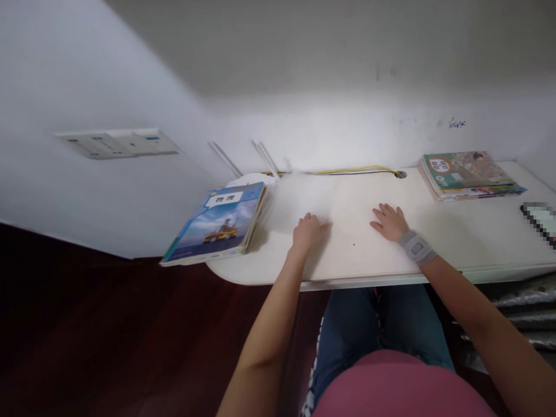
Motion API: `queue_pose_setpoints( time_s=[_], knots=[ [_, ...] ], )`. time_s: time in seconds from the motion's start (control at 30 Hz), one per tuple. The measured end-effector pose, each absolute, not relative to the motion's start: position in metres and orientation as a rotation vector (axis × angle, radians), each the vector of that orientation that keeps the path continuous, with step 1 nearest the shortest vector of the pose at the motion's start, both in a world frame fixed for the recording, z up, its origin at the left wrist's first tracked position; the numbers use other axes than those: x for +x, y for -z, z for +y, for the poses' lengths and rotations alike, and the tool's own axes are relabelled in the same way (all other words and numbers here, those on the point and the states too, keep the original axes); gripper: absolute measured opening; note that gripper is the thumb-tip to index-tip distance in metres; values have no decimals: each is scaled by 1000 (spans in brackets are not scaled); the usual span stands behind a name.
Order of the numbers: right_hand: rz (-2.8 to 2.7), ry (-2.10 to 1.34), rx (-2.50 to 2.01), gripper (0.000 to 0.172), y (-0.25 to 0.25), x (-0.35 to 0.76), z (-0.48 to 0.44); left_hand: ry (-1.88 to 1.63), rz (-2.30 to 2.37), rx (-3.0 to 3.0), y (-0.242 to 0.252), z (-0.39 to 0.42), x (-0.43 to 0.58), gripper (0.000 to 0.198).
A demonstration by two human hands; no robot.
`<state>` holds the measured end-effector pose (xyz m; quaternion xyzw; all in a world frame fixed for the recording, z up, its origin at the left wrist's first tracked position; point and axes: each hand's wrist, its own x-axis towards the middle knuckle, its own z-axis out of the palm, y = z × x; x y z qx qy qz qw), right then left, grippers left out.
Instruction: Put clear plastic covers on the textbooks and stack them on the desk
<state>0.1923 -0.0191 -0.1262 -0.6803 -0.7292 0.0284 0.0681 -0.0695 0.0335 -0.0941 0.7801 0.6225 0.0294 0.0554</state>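
Observation:
My left hand (309, 233) is over the white desk (351, 260), palm down, its thumb stretched out to the right and its fingertips partly curled. A pale blurred patch lies just beyond it, and I cannot make out what it is. My right hand (390, 223), with a grey wristband (417, 248) at the wrist, rests on the desk with fingers spread, holding nothing. To the left of my left hand, a stack of books topped by a blue physics textbook (221, 223) juts past the desk's left end.
A second stack of books with a green cover (467, 171) lies at the back right. A pixelated device (541, 223) sits at the right edge. White antennas (264, 156) rise behind the blue book, and a yellow cable (356, 170) runs along the wall to a hole. Wall sockets (119, 143) are at left.

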Motion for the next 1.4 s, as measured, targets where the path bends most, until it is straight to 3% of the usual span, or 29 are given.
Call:
queue_pose_setpoints(
  time_s=[0.47,0.83,0.9,0.97,1.07,1.13,1.2,1.3,1.4],
  knots=[
    [-2173,-10,-2025,49,131,195,-22,-115,1855,2294,90,52,-76,29],
    [-2138,-73,-1992,46,128,196,-23,-385,1993,2110,67,35,-66,23],
    [-2099,-104,-1924,53,126,188,-28,-458,1927,2118,65,25,-44,20],
    [-2025,-150,-1812,73,126,174,-35,-618,1734,2087,61,10,-18,17],
    [-1796,-182,-1648,96,125,153,-51,-1003,1198,1779,48,-19,18,16],
    [-1576,-153,-1592,90,121,148,-61,-1142,959,1597,34,-40,28,18],
    [-1385,-86,-1571,70,112,155,-72,-1224,851,1479,21,-58,25,22],
    [-1300,72,-1589,44,94,184,-90,-1288,869,1402,18,-71,1,31],
    [-1381,276,-1688,35,85,218,-111,-1316,1033,1378,40,-69,-32,39]
  ],
)
